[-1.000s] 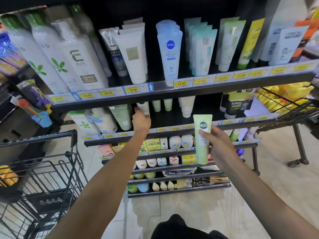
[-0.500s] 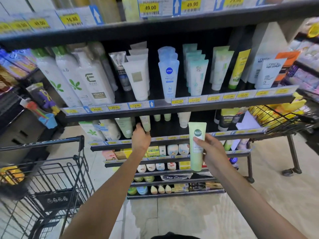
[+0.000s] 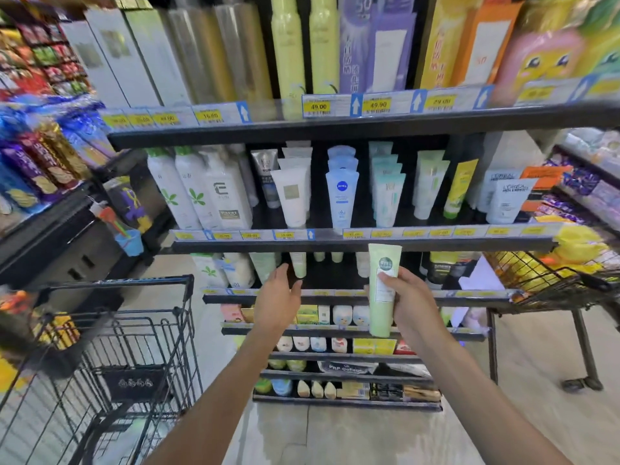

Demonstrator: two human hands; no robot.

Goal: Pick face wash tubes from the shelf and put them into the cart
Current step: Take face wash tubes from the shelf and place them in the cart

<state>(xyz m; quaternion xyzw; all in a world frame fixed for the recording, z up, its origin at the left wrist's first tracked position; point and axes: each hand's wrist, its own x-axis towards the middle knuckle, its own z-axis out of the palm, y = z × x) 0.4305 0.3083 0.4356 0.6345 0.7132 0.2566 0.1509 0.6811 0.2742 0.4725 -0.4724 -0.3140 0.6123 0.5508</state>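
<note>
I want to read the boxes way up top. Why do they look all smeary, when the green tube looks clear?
Head view: the boxes on the top shelf and the snack packs at the left edge are smeared by motion blur; the green tube in the right hand is sharp near the middle; the wide lens bends the shelf edges.

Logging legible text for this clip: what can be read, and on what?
"NIVEA": blue tube.
"L'OREAL": white tube.
"VITAMIN E": white bottle.
"49.00": price tag.
"49.90": price tag.
"16.00": price tag.
Green tube in the right hand: label blurred.
</note>
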